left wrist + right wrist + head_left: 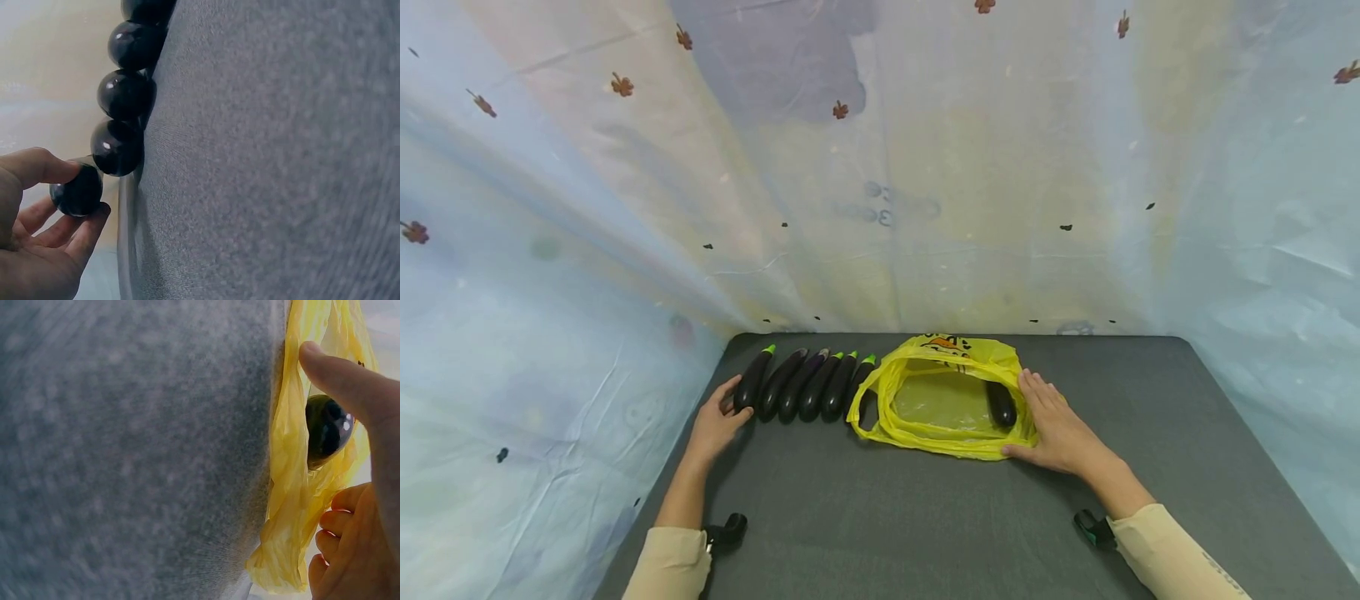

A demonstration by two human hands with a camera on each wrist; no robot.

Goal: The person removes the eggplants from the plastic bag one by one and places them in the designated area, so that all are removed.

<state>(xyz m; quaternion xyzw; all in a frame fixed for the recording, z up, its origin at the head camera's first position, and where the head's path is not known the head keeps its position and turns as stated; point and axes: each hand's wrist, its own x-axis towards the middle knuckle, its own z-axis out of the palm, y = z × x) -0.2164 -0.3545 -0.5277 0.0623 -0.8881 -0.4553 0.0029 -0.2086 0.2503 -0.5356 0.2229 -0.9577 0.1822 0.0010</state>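
My left hand [713, 429] grips the leftmost eggplant [752, 383] of a row, thumb on one side and fingers on the other. In the left wrist view the held eggplant [77, 190] shows its round dark end, slightly apart from its neighbour. Several more glossy eggplants [815, 390] lie side by side to its right. A yellow plastic bag [955, 446] lies with its mouth facing up and toward me, with one eggplant [1001, 405] inside at the right. Against the bag's right side rests my right hand [1060, 429], fingers extended and thumb at the near rim.
The grey table [895, 517] stands against a pale patterned curtain [925, 208] at the back, with curtain on both sides too. One loop handle [859, 417] of the bag overlaps the rightmost eggplant of the row. A black wrist device [727, 532] sits on each forearm.
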